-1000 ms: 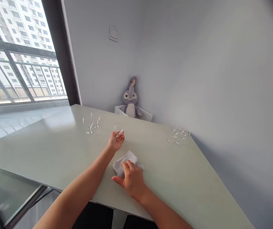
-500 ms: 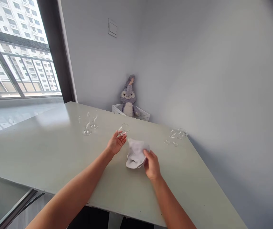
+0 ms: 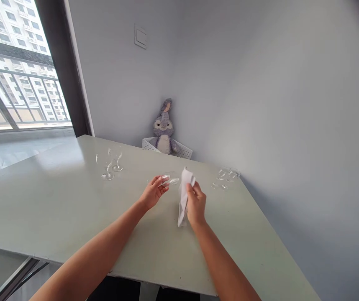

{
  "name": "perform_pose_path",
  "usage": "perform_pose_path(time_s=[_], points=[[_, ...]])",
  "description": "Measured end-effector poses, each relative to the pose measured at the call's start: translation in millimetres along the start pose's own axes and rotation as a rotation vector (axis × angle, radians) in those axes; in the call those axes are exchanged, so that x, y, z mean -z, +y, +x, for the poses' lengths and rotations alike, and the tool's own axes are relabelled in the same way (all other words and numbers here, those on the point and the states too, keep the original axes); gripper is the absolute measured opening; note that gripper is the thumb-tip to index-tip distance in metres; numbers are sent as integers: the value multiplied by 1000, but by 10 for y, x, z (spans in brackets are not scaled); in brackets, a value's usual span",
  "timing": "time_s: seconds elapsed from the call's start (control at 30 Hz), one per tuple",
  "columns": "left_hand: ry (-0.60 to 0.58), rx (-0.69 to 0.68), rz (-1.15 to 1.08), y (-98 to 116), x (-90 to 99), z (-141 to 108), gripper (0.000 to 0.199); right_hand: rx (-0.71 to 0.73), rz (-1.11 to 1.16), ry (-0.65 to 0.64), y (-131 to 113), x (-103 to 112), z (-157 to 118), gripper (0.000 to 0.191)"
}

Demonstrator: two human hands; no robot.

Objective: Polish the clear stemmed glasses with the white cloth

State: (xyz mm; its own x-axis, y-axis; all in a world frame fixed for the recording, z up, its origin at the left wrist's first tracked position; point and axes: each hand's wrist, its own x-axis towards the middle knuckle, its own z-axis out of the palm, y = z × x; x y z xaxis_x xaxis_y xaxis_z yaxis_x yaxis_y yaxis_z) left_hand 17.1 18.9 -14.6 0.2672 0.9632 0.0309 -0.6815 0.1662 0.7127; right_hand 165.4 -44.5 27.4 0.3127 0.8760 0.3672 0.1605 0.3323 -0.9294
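Tipped sideways since the earlier frame, the stemmed glass (image 3: 173, 181), likely fragile, slippery and best held by its stem, is pinched in our left hand (image 3: 152, 194) nearer the table's (image 3: 245, 242) far edge, while our right hand (image 3: 196, 205) pinches a soft cloth (image 3: 183, 194).

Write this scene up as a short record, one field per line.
Left hand: holding a tilted clear glass
Right hand: gripping a white cloth
Left on table: upright stemmed glasses
Right on table: more clear glasses, exact count unclear
Behind table: plush toy in a white basket
Wall: light switch
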Motion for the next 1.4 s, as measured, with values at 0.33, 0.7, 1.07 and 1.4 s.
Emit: perform_pose_path(time_s=[0.33,0.7,1.07,1.4], points=[[-126,-27,370,-1,-30,-57,33,237,-188,-420,287,-26,-143,40],[-111,-163,542,-32,-210,-161,45,-458,552,-280,370,-82,-72,32],[5,120,661,31,-145,-138,49,-10,-85,-369,492,-169,-229,24],[-75,-77,652,55,-108,-115,56,-266,344,-360,244,-110,-220,32]])
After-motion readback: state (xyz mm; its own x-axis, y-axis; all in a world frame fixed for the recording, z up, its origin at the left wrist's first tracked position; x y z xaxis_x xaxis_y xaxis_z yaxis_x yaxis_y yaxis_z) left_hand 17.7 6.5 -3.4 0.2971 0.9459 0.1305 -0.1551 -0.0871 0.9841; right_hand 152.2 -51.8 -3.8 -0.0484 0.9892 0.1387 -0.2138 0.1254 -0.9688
